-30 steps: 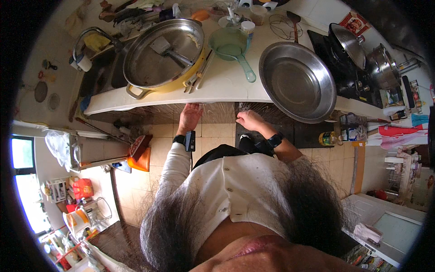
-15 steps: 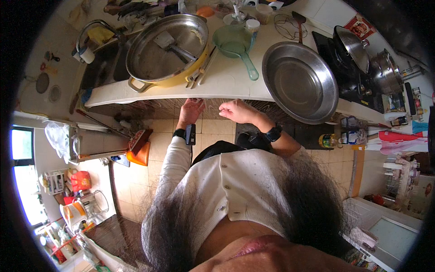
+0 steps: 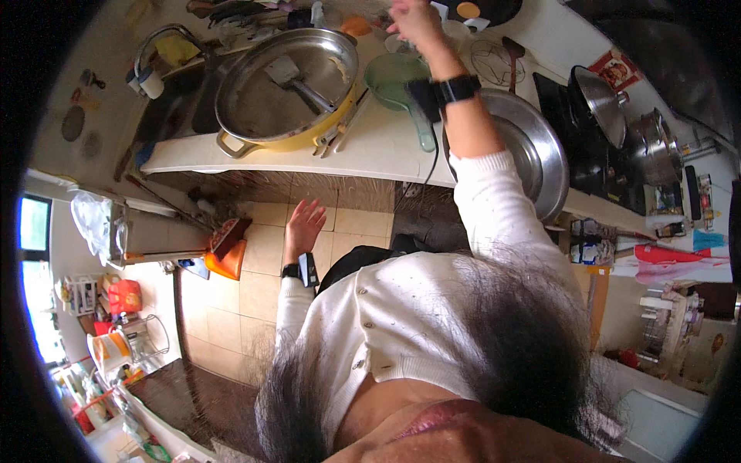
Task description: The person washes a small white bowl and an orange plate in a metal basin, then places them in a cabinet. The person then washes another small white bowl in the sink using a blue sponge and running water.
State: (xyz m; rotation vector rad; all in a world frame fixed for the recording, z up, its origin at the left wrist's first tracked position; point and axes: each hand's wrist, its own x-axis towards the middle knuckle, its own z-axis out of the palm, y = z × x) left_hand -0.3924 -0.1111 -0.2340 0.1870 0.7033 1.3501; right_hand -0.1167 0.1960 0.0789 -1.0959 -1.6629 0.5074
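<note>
My left hand [image 3: 306, 226] hangs in front of the counter with fingers spread and nothing in them. Stretched over the counter, my right hand [image 3: 419, 25] is at its back, near the small containers; its fingers look loosely bent and apart, with no held thing visible. Below that forearm lies a green plastic ladle-like scoop [image 3: 382, 77], partly hidden by the black wrist strap. A large steel basin [image 3: 552, 166] sits partly behind my right sleeve. To the left stands a wide yellow pan [image 3: 270, 116] with a grey-white spatula [image 3: 297, 81] in it.
The sink with its curved tap [image 3: 166, 31] is at the left. At the right, a black stove [image 3: 571, 139] carries a lidded pan [image 3: 598, 96] and a steel pot [image 3: 656, 147]. A wire rack [image 3: 494, 65] and a brown spatula [image 3: 512, 54] lie at the back.
My right hand has gone from the counter's front edge up and over to its back. My left hand has drawn back from the edge, its fingers now spread.
</note>
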